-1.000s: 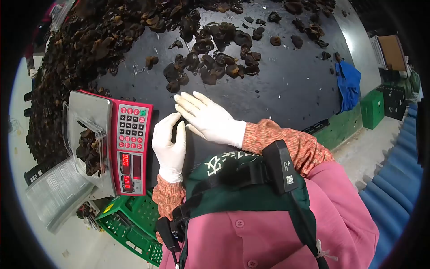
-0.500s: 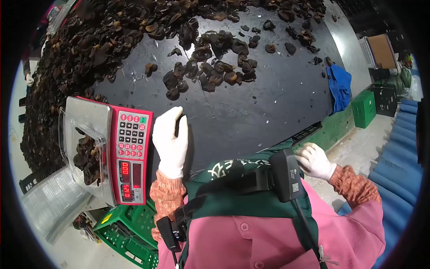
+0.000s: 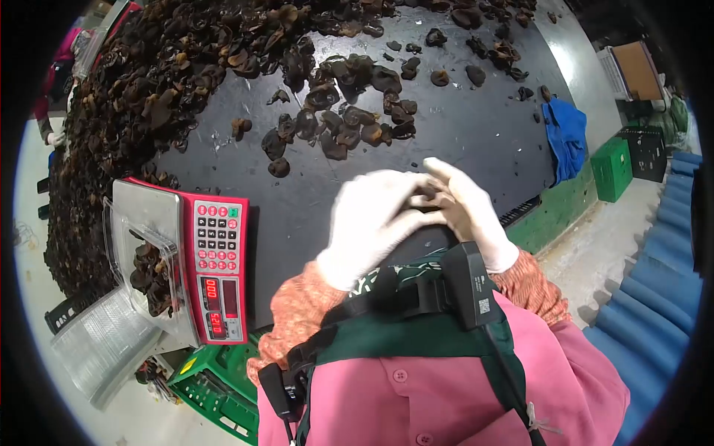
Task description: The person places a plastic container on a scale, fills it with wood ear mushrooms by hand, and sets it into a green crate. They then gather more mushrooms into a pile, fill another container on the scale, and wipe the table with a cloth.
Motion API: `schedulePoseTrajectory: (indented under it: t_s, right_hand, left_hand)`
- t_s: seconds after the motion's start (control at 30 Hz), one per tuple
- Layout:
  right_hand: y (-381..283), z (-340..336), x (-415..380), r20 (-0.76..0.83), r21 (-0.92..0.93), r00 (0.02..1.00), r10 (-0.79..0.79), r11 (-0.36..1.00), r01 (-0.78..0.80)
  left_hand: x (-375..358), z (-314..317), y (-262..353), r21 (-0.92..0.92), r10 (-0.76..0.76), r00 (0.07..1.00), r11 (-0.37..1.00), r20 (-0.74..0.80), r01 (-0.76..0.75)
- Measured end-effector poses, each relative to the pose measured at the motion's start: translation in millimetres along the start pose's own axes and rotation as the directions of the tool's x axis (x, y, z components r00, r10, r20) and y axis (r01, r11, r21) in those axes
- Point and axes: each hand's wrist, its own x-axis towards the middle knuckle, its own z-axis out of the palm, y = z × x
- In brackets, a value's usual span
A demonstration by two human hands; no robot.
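Note:
My left hand (image 3: 375, 219), in a white glove, is over the near part of the dark table, its fingertips meeting those of my right hand (image 3: 472, 212), also gloved. Between the fingers of both hands is a small dark piece of fungus (image 3: 429, 190), partly covered. Beyond them on the table lies a loose group of dark fungus pieces (image 3: 335, 134). Left of my hands stands a red scale (image 3: 223, 260) with lit red digits. On its metal pan, a clear plastic box (image 3: 123, 253) holds more dark fungus (image 3: 151, 276).
A large heap of dark fungus (image 3: 160, 89) covers the left and far table. A blue cloth (image 3: 565, 140) hangs at the right edge, near a green crate (image 3: 611, 169). Clear lids (image 3: 104, 342) and another green crate (image 3: 216, 401) are at lower left. A co-worker's gloved hand (image 3: 56, 139) shows far left.
My left hand has moved right, away from the scale. My right hand has come up from the table's near edge to meet it, and a dark piece now shows between them.

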Motion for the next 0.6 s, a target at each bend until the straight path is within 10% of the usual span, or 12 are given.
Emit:
schedulePoseTrajectory:
  t_s: [0.1, 0.2, 0.33, 0.4, 0.6]
  right_hand:
    - [-2, -45, 16, 0.386, -0.236, 0.919, 0.083, 0.972, 0.012]
    - [-44, -66, 5, 0.127, -0.624, 0.987, 0.095, 0.782, 0.005]
    - [-89, -94, -7, 0.408, -0.89, 0.886, 0.219, -0.122, 0.44]
    - [-84, -95, -10, 0.438, -0.853, 0.898, 0.025, -0.305, 0.424]
    - [-64, -62, 10, 0.542, -0.837, 0.827, -0.149, -0.177, 0.517]
  left_hand:
    - [-13, 19, -9, 0.049, 0.106, 0.991, 0.994, -0.079, -0.102]
    - [-22, -13, -22, 0.104, -0.065, 0.96, 0.99, -0.274, 0.096]
    - [-30, -49, -64, 0.356, -0.216, 0.857, 0.841, -0.468, 0.407]
    - [-23, -56, -79, 0.553, -0.107, 0.855, 0.721, -0.507, 0.418]
    - [-9, -59, -116, 0.574, -0.213, 0.885, 0.694, -0.413, 0.435]
